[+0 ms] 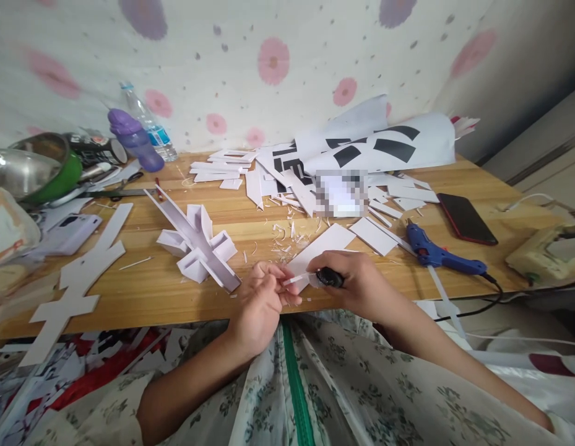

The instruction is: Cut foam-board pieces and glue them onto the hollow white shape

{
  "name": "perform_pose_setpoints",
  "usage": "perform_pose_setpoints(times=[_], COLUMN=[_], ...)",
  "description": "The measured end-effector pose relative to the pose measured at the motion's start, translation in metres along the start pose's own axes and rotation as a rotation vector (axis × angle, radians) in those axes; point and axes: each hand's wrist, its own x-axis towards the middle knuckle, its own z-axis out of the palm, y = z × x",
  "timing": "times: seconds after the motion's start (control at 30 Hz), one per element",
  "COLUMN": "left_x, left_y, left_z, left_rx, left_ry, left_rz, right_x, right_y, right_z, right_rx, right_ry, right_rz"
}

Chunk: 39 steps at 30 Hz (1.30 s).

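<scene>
Near the table's front edge, my left hand (263, 303) pinches a small white foam-board strip (296, 279) between thumb and fingers. My right hand (356, 279) is closed round a black-handled knife (330, 277), whose pale front end meets the strip; the blade itself is hard to make out. Under and behind the hands lies a flat white board piece (327, 244). To the left of my left hand sits a white built-up shape (198, 244) with raised walls and several arms. A flat white cut-out (80, 275) of similar outline lies farther left.
A blue glue gun (436, 254) and a dark phone (466, 218) lie on the right. White offcuts (222, 166) and printed paper sheets (384, 145) cover the back. Scissors (124, 186), a purple bottle (136, 141), a clear water bottle (150, 124) and a green bowl (67, 170) are at left.
</scene>
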Motion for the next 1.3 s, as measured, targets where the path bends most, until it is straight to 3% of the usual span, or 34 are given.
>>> perform_pose_setpoints(times=[0.13, 0.23, 0.37, 0.5, 0.77, 1.1, 1.3], left_x=[-0.002, -0.002, -0.004, -0.005, -0.005, -0.004, -0.003], left_y=[0.009, 0.009, 0.006, 0.003, 0.003, 0.000, -0.001], left_z=[0.004, 0.006, 0.008, 0.009, 0.007, -0.004, -0.004], left_rx=[0.028, 0.035, -0.033, -0.068, -0.099, -0.110, -0.105], left_ry=[0.026, -0.006, -0.011, 0.017, 0.022, -0.038, -0.064], left_rz=[-0.235, -0.313, -0.215, -0.184, -0.222, -0.229, -0.234], right_x=[0.002, 0.001, -0.003, -0.007, -0.003, 0.008, 0.009], right_y=[-0.002, -0.002, 0.000, -0.002, -0.010, -0.007, -0.005], right_z=[-0.001, -0.001, 0.000, 0.006, 0.023, 0.028, 0.028], right_rx=[-0.197, -0.257, -0.253, -0.345, -0.456, -0.452, -0.433], right_ry=[0.020, 0.068, 0.185, 0.130, 0.069, 0.021, 0.021], right_rz=[-0.248, -0.324, -0.168, -0.028, -0.003, 0.066, 0.027])
